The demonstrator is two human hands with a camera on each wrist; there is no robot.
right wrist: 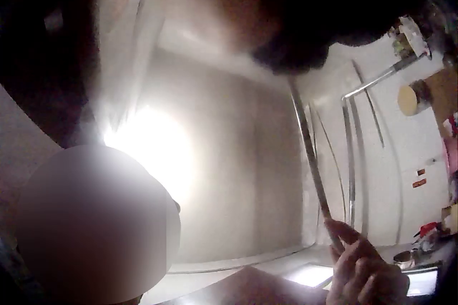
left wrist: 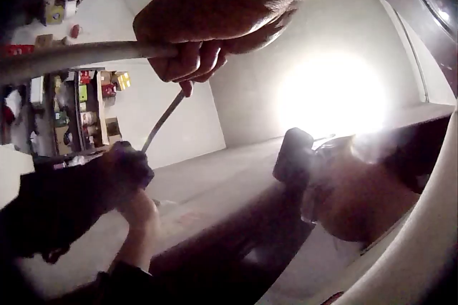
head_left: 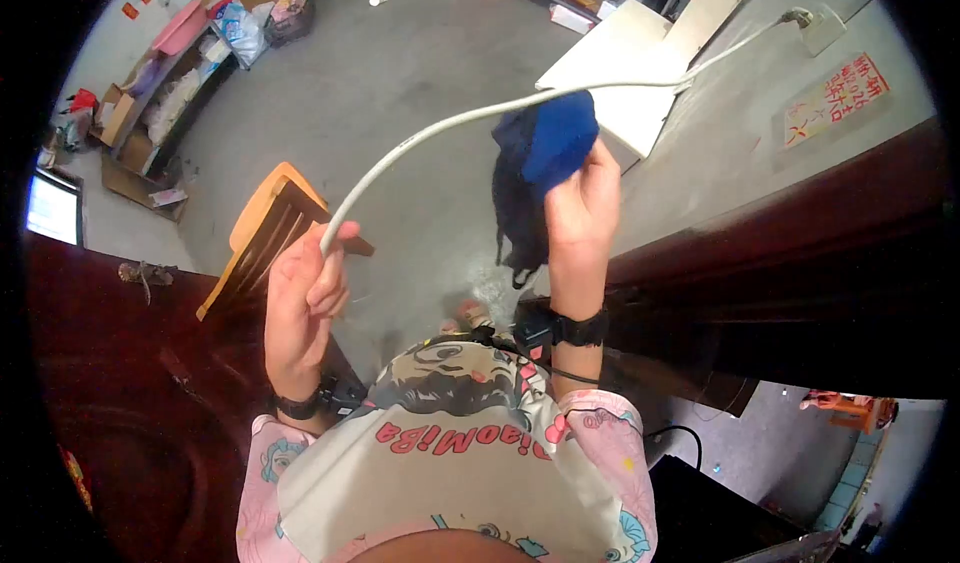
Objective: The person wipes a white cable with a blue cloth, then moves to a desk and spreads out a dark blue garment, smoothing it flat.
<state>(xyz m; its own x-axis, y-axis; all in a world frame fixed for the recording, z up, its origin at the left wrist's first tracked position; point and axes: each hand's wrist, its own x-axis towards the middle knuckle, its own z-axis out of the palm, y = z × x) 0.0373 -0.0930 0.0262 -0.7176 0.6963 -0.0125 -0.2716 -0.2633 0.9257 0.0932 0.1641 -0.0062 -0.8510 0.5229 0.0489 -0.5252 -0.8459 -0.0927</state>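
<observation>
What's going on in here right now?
A person in a printed top is handling two things. The left hand grips a long white pole or cord; I can't tell which. The right hand holds a dark blue and black cloth just by it, though whether the two touch is unclear. An orange-backed chair stands beyond the left hand.
</observation>
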